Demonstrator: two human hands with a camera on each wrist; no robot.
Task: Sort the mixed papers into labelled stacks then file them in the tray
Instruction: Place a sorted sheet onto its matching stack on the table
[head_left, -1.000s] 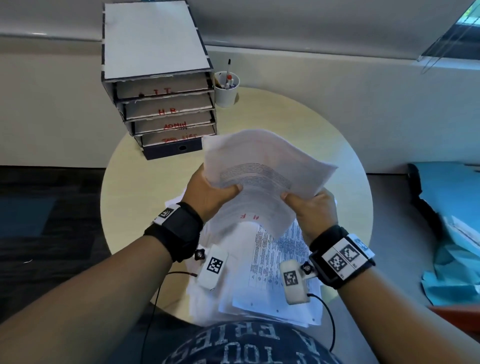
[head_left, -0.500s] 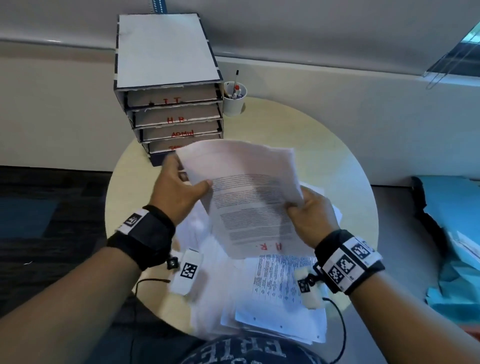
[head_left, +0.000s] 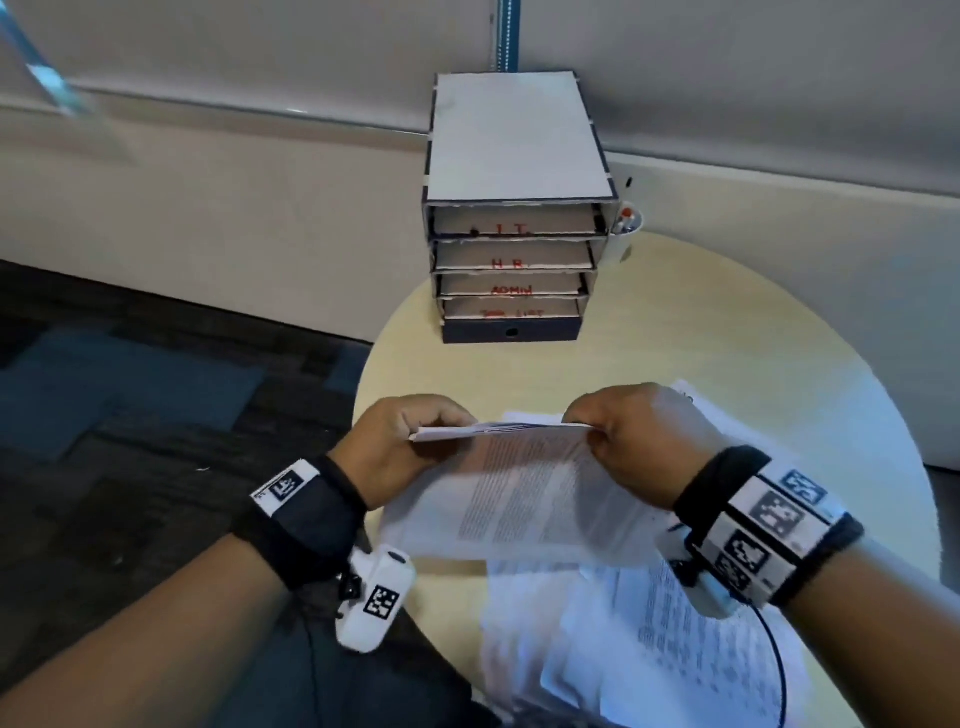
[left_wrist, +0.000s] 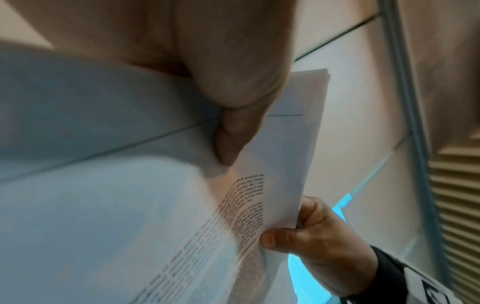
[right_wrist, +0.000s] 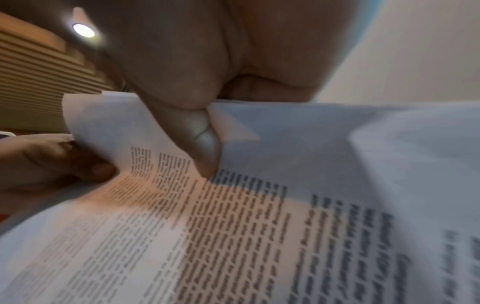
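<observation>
Over the round table (head_left: 779, 353), near its 7 o'clock edge, both hands hold a thin sheaf of printed papers (head_left: 524, 499) clear of the surface. Left hand (head_left: 400, 447) pinches the sheaf's far-left corner, thumb on top, fingers curled under; left wrist view shows the thumb (left_wrist: 233, 123) pressed on the top sheet w/ several sheet edges fanned beside it. Right hand (head_left: 639, 441) pinches the far-right corner the same way; right wrist view has the thumb (right_wrist: 202, 139) pressing the sheet just above the text block. Sheaf hangs down toward the person, text side up, print blurred.

At 5 o'clock, under and beyond the held sheaf, a loose pile of more papers (head_left: 649, 639) lies on the table, sheets overlapping at diff. angles, some past the near edge.

At 12 o'clock stands the filing tray (head_left: 514, 208), stacked slots w/ red labels: I.T., H.R., ADMIN, 4th illegible; dark drawer at the base. Just beside it at 1 o'clock, a white cup (head_left: 623, 239) w/ pens, touching or nearly – can't tell. Both wrists carry dark bands w/ marker tags.
</observation>
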